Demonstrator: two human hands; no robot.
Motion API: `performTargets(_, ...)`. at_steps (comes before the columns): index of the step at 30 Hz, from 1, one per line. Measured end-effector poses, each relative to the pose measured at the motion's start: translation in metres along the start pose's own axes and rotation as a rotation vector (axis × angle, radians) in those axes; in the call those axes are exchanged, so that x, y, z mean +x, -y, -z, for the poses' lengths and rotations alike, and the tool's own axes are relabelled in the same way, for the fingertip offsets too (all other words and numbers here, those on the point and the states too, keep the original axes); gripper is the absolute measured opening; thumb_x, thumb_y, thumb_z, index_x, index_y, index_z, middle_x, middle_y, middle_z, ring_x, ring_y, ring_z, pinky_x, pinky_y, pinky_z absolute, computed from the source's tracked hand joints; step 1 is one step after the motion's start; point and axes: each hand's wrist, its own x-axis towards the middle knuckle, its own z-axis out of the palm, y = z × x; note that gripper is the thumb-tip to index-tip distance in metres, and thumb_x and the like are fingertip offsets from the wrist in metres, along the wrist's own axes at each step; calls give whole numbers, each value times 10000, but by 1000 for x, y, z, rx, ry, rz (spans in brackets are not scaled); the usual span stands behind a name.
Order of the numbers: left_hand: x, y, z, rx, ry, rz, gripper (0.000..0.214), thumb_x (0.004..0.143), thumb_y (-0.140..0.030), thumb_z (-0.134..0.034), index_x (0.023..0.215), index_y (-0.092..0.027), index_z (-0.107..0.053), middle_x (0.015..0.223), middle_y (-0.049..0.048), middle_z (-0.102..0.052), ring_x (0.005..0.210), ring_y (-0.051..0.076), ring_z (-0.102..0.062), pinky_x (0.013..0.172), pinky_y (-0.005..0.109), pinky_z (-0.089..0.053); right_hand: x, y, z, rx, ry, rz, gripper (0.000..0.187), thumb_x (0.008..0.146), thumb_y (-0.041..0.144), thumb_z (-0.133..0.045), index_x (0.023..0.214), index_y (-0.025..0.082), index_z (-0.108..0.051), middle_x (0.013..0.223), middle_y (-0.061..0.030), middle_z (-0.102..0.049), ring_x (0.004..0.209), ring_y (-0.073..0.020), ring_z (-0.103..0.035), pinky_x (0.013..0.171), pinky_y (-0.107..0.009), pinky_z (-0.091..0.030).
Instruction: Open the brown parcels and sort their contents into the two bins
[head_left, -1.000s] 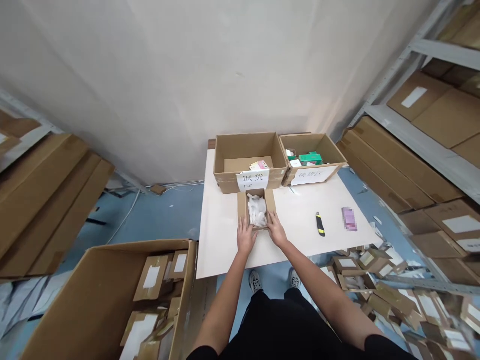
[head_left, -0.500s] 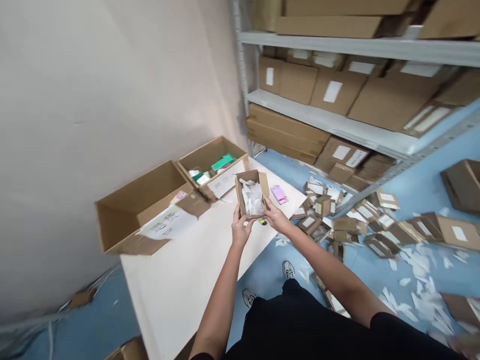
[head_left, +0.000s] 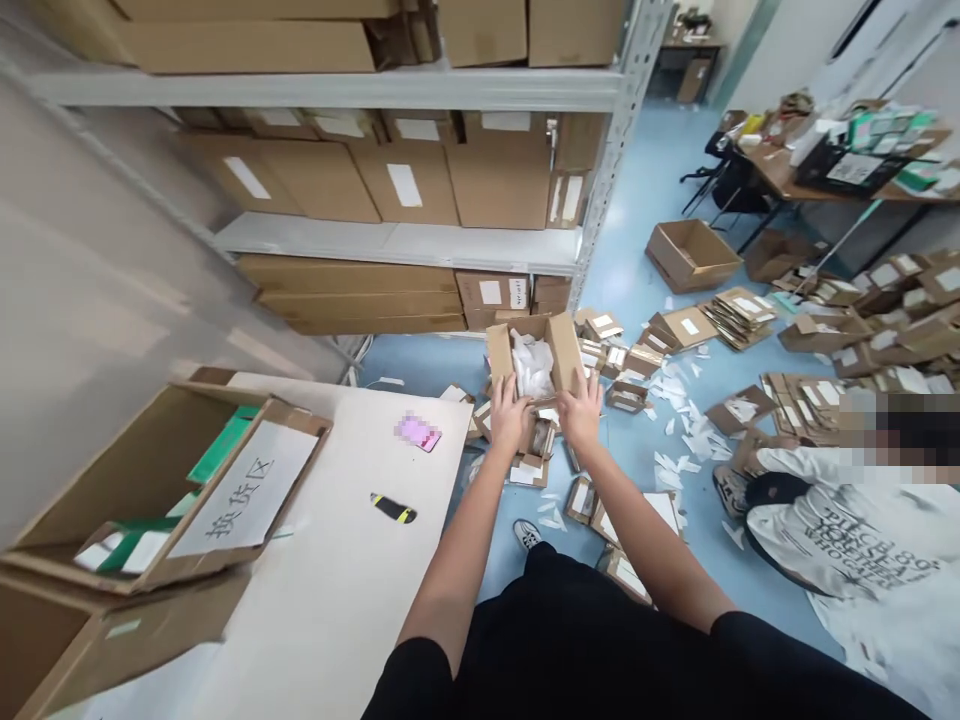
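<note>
Head view: the left hand (head_left: 510,411) and right hand (head_left: 582,410), each partly curled, grip the near corners of a carton (head_left: 566,345) just off the worktop's (head_left: 330,580) right edge. Opening looks done, the top standing apart; white packing (head_left: 533,366) remains inside and nothing is set down. A cutter (head_left: 393,508) lies on the worktop; past its edge, small boxes (head_left: 628,397) litter the floor (head_left: 630,215).

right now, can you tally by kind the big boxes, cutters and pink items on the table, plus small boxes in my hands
Large boxes: 2, one cut off by the frame
Cutter: 1
Pink item: 1
Small held box: 1
Total: 5
</note>
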Motion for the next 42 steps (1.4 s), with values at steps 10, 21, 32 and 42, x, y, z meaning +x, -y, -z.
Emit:
performTargets(10, 53, -45, -43, 144, 156, -137, 430, 963, -207, -557, 1374, -249, -677, 1714, 56, -361, 1621, 322, -226, 1294, 550, -343, 31, -115, 32, -290, -195, -281, 472, 824, 129, -559, 1265, 207, -709, 1704, -131, -322, 1596, -406, -170, 1194, -643, -327)
performTargets(21, 4, 32, 9, 162, 18, 79, 501, 920, -196, -607, 1417, -246, -645, 1694, 74, -387, 1607, 344, -250, 1295, 562, -333, 49, -3, -22, -12, -24, 153, 512, 828, 107, -575, 1321, 202, -676, 1728, -105, -280, 1613, -390, -148, 1243, -634, -325)
performTargets(32, -141, 105, 124, 265, -316, 476, 544, 928, -208, -635, 1468, -235, -582, 1702, 99, -361, 1617, 359, -212, 1284, 582, -333, 14, 191, -105, 182, 263, 691, 561, 889, 196, -594, 1449, 211, -598, 1739, -110, -252, 1618, -417, -102, 1224, -683, -325)
performTargets(42, -427, 104, 240, 400, -712, 856, 504, 959, -205, -606, 1461, -237, -580, 1694, 116, -370, 1616, 348, -217, 1248, 566, -378, -222, 396, -131, 442, 543, 1124, 541, 911, 231, -585, 1451, 195, -581, 1704, -158, -313, 1600, -405, -190, 1188, -671, -380)
